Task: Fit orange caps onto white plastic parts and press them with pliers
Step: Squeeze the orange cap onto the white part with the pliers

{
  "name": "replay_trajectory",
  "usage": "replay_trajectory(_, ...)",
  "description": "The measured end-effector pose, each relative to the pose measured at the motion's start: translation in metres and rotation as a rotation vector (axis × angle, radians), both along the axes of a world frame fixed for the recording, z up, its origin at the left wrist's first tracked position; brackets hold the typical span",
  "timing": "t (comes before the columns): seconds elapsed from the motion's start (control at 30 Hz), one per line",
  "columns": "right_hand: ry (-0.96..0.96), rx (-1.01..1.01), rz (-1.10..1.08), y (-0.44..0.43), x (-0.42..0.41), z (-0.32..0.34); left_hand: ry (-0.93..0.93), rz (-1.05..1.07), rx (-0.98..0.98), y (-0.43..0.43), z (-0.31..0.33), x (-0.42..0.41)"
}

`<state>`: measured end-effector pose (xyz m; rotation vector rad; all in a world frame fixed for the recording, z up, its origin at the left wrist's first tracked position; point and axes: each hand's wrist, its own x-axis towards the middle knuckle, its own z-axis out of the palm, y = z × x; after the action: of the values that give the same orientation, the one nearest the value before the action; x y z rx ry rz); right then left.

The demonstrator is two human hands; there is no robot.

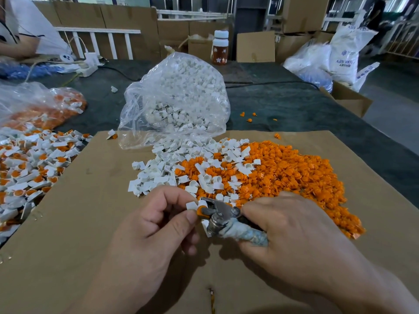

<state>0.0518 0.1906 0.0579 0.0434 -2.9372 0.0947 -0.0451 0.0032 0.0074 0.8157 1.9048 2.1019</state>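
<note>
My left hand (156, 223) pinches a white plastic part (192, 205) with an orange cap (200, 210) fitted on it, low in the middle of the view. My right hand (288, 232) grips the metal pliers (217, 211) by their cloth-wrapped handle (243, 233). The pliers' jaws sit around the orange cap. Just behind my hands lie a heap of loose white parts (172, 168) and, to its right, a large heap of orange caps (294, 173), both on a sheet of cardboard (90, 223).
A clear bag of white parts (179, 98) stands behind the heaps. At the left are a pile of assembled pieces (29, 168) and a bag of more (40, 107). A person sits at far left. A bottle (220, 48), boxes and sacks line the back.
</note>
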Motion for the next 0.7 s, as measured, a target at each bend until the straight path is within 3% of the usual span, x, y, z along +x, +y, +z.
replay_trajectory(0.3, 0.0, -0.001, -0.007, -0.003, 0.003, 0.003, 0.019, 0.003, -0.03, -0.005, 0.0, 0.0)
replay_trajectory(0.47, -0.122, -0.101, -0.019, 0.0, 0.0, 0.001, 0.003, 0.103, -0.102, -0.005, 0.005, 0.0)
replay_trajectory(0.57, -0.094, -0.045, -0.054, 0.008, -0.004, -0.002, -0.123, 0.18, -0.151, -0.007, 0.006, -0.005)
replay_trajectory(0.7, -0.12, 0.139, -0.132, 0.011, -0.011, -0.007, -0.319, 0.067, -0.227, 0.0, 0.009, 0.002)
